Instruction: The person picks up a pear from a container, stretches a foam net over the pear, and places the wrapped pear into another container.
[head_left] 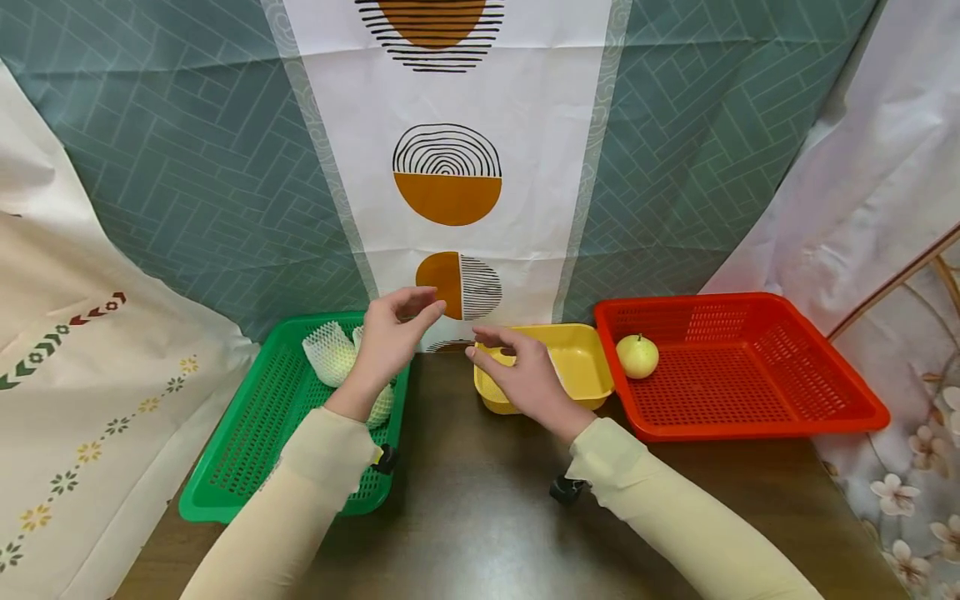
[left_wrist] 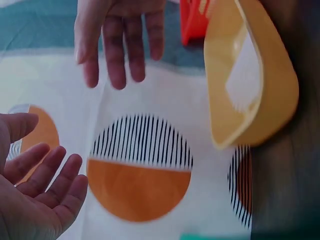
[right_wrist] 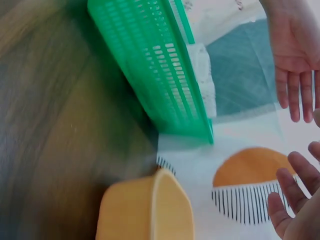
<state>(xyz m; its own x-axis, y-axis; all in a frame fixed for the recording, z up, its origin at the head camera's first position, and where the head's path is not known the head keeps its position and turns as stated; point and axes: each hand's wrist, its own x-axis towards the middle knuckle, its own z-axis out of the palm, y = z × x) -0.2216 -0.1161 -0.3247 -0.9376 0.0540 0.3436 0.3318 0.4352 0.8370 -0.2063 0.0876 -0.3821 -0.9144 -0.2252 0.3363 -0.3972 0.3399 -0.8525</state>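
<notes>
My left hand (head_left: pixel 393 333) is raised in the air beside the green basket, thumb and fingers apart with nothing between them. Opposite it, the right hand (head_left: pixel 528 375) hovers over the near left part of a small yellow basket (head_left: pixel 596 367), its fingers loosely bent and holding nothing. The two hands face each other without touching. A white piece with a jagged edge (left_wrist: pixel 245 75) lies inside the yellow basket. In the green basket (head_left: pixel 255 437) are pale fruits in white foam nets (head_left: pixel 330 354), partly hidden by the left forearm.
A red basket (head_left: pixel 738 383) stands at the right, holding one bare yellow-green pear (head_left: pixel 638 357) near its left wall. All three baskets sit on a dark wooden table (head_left: pixel 472 517). Patterned cloth (head_left: pixel 525 167) hangs behind them, with more cloth at both sides.
</notes>
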